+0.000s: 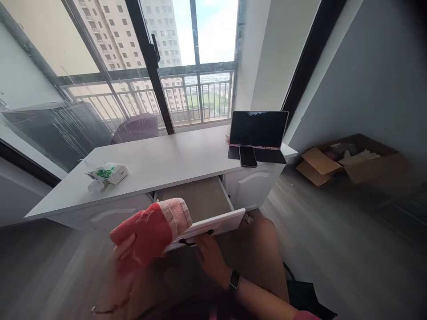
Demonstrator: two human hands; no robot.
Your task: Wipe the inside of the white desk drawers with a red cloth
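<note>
My left hand (123, 260) is closed around a rolled red and pink towel (151, 229), held up in front of the desk's open middle drawer (196, 198). My right hand (208, 255), with a dark watch on the wrist, has its fingers curled on the black handle at the white drawer front (220, 224). The drawer's inside looks bare. My knee shows just under the drawer.
On the white desk (173, 160) lie a green and white tissue pack (108, 174), a tablet (258, 130) propped on its stand and a phone (247, 156). An open cardboard box (350, 162) sits on the floor at right. A purple chair (136, 126) stands behind the desk by the window.
</note>
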